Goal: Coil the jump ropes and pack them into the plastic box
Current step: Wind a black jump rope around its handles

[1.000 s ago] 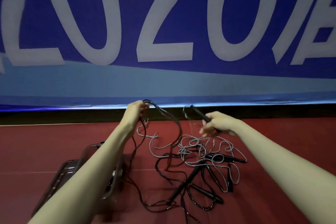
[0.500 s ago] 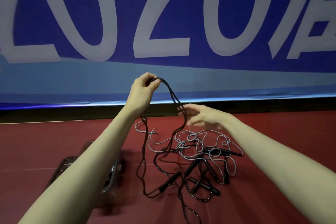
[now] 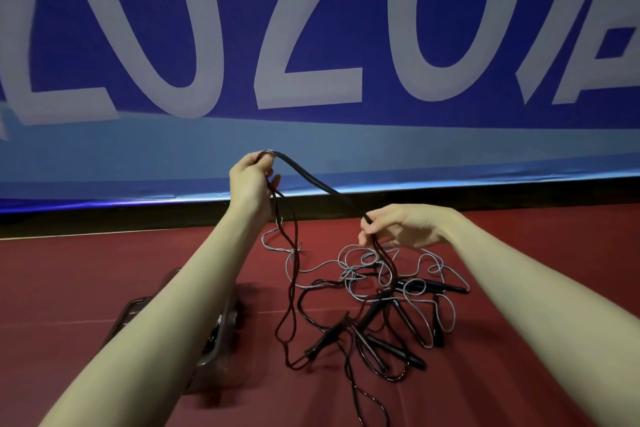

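A tangle of jump ropes (image 3: 377,291) lies on the red floor: grey cords, dark cords and several black handles (image 3: 433,286). My left hand (image 3: 251,182) is raised and grips a bundle of dark rope (image 3: 311,177) at its top. The strands run down to the right into my right hand (image 3: 398,227), which pinches them just above the pile. More dark loops hang from my left hand to the floor. The clear plastic box (image 3: 221,340) sits at the lower left, mostly hidden behind my left forearm.
A blue banner (image 3: 311,45) with large white characters fills the wall behind. A black strip (image 3: 485,194) runs along its foot. The red floor (image 3: 86,270) stretches left and right of the pile.
My left hand has lifted the dark rope higher than a second ago. My right hand let go of a black handle, reached in and now pinches the dark strands.
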Action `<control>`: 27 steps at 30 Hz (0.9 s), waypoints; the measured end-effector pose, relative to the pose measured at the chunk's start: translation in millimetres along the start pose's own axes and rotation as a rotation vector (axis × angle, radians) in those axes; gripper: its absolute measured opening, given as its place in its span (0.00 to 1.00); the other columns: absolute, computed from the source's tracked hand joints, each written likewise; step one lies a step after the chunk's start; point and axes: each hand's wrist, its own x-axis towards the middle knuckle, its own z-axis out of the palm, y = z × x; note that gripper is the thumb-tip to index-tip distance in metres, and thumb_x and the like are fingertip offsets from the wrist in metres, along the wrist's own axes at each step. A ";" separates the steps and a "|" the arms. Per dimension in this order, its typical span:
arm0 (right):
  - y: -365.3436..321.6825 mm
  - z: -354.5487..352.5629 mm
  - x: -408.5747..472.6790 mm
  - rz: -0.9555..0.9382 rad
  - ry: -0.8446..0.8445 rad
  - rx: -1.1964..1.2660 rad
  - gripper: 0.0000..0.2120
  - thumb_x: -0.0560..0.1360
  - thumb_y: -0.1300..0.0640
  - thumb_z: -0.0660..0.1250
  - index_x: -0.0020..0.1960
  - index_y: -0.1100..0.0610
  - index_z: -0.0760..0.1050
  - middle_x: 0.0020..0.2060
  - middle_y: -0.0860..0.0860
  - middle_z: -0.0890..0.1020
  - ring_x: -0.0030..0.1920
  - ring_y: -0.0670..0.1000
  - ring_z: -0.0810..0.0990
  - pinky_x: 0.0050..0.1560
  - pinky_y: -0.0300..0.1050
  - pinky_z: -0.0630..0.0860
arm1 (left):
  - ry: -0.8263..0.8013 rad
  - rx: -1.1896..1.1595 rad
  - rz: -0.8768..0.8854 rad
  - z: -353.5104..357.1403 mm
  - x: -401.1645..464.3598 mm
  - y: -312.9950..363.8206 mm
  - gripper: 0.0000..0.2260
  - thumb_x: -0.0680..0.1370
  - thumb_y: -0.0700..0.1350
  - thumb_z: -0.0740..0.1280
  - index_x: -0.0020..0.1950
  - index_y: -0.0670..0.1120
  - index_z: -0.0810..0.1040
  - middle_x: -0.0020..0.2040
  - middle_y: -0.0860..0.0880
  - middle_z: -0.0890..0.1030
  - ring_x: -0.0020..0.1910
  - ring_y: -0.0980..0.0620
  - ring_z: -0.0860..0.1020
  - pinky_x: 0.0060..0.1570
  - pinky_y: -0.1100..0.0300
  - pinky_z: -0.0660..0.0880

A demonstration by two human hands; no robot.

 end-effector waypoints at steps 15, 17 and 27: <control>-42.6 0.1 -16.4 -0.145 0.805 -0.971 0.17 0.83 0.48 0.54 0.38 0.54 0.65 0.34 0.52 0.71 0.37 0.57 0.71 0.41 0.51 0.69 | -0.277 0.512 -0.161 -56.6 -2.0 -65.9 0.06 0.79 0.36 0.64 0.45 0.46 0.77 0.39 0.49 0.79 0.36 0.54 0.78 0.43 0.67 0.71; -58.4 4.5 -20.9 -0.168 0.822 -1.030 0.17 0.83 0.48 0.53 0.37 0.52 0.62 0.34 0.51 0.69 0.37 0.57 0.70 0.41 0.51 0.68 | -0.412 0.467 -0.156 -47.4 -6.3 -59.4 0.07 0.78 0.35 0.64 0.51 0.45 0.78 0.45 0.48 0.81 0.39 0.56 0.81 0.47 0.67 0.73; -84.5 31.7 -31.7 -0.179 0.682 -1.314 0.13 0.83 0.47 0.53 0.44 0.54 0.64 0.33 0.49 0.68 0.32 0.48 0.66 0.35 0.49 0.61 | -0.503 0.263 -0.002 16.5 -26.2 -17.5 0.15 0.82 0.51 0.58 0.49 0.44 0.80 0.37 0.54 0.81 0.38 0.57 0.79 0.46 0.61 0.72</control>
